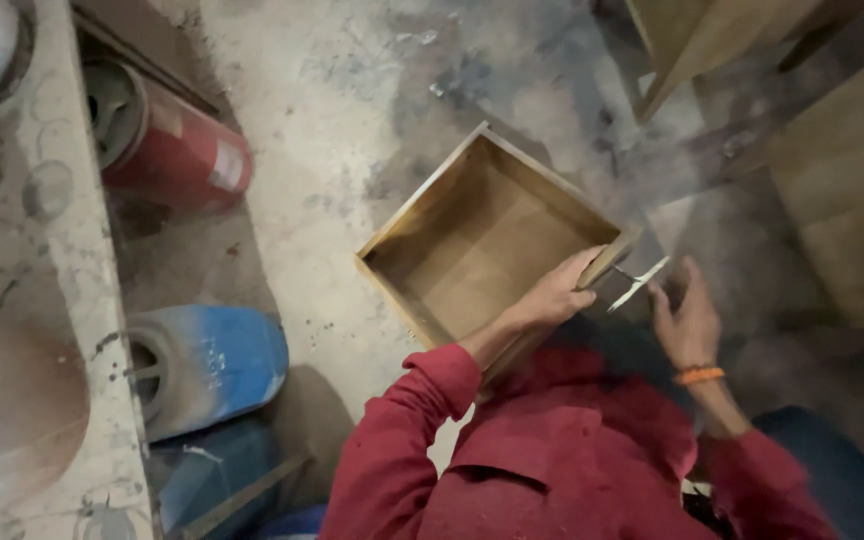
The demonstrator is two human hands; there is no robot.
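An open wooden drawer box point(472, 235) rests tilted against my lap over the concrete floor. My left hand point(557, 292) grips its near right wall, fingers curled over the edge. My right hand point(685, 318), with an orange band at the wrist, is beside the drawer front and touches a thin shiny metal handle point(640, 282) on its outer face. My sleeves and shirt are red.
A red gas cylinder point(177, 150) lies on the floor at upper left. A blue cylinder point(214, 362) lies below it. A dusty concrete ledge point(72, 260) runs along the left. Wooden furniture pieces point(722, 40) stand at upper right.
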